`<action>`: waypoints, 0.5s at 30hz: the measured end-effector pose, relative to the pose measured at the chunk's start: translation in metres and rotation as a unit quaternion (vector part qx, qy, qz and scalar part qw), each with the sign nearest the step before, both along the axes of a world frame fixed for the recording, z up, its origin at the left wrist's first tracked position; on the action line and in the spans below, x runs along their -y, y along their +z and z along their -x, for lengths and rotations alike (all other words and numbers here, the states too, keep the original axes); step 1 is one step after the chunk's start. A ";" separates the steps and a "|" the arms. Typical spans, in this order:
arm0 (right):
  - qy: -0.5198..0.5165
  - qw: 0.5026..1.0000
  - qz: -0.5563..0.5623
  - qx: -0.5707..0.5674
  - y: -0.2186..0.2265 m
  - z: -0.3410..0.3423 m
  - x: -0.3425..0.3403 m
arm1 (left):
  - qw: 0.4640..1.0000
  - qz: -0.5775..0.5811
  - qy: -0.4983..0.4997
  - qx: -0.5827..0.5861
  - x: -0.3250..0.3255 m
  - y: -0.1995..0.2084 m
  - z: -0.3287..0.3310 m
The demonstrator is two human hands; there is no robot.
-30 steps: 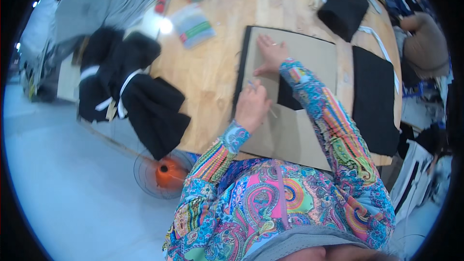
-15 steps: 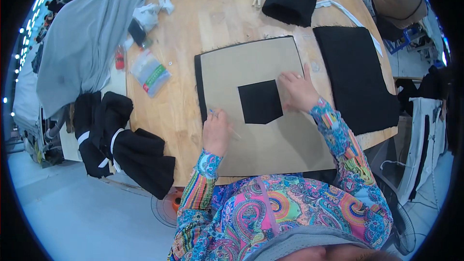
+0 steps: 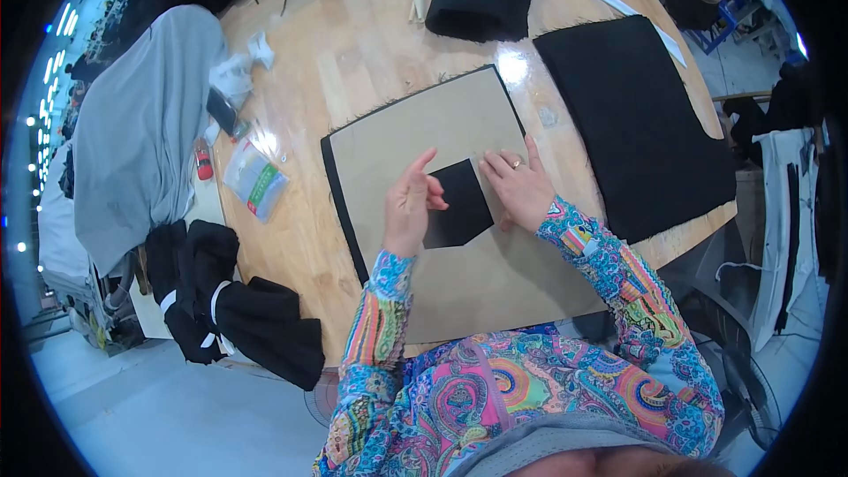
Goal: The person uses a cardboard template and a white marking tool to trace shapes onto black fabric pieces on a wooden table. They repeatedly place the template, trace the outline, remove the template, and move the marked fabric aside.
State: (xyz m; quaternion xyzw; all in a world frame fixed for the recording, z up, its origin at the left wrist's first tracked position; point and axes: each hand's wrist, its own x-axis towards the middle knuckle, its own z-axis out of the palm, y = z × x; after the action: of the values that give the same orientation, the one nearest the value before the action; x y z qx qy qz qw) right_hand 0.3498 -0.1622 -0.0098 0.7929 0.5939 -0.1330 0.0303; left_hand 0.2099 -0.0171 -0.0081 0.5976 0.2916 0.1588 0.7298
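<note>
Pressing a small black fabric piece onto a tan pattern board.
Left hand pinching its left edge; right hand spread flat beside its right edge, mid-worktop.

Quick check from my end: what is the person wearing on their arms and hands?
Both arms are covered by long sleeves in a bright multicoloured paisley print, with a striped cuff band at the wrist. The left hand is bare. The right hand is bare except for a ring on one finger.
</note>
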 end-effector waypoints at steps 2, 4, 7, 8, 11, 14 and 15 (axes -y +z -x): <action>0.001 1.000 -0.002 0.005 0.001 0.001 0.001 | 0.998 0.051 -0.030 -0.006 0.002 0.001 -0.010; -0.002 1.000 -0.004 0.000 0.001 0.002 0.000 | 0.995 0.074 -0.071 -0.011 0.000 0.003 -0.014; -0.003 1.000 0.000 0.006 0.001 0.003 0.001 | 0.977 0.191 -0.089 0.013 -0.011 0.004 -0.012; -0.001 1.000 0.001 0.009 0.001 0.004 0.001 | 0.978 0.202 -0.059 0.010 -0.012 0.001 -0.012; 0.001 1.000 0.004 -0.001 0.001 0.005 0.000 | 0.978 0.207 0.007 -0.002 -0.013 -0.013 -0.013; 0.003 1.000 0.017 -0.013 0.007 0.006 -0.002 | 0.984 0.172 0.037 -0.019 -0.008 -0.019 -0.015; 0.005 1.000 0.017 -0.013 0.007 0.007 -0.003 | 0.984 0.167 0.053 -0.021 -0.006 -0.021 -0.016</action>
State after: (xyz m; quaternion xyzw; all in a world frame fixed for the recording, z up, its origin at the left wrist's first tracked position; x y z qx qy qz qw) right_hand 0.3433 -0.1594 -0.0028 0.7873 0.5961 -0.1533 0.0368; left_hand 0.2264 -0.0110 -0.0287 0.4543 0.3609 0.1337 0.8034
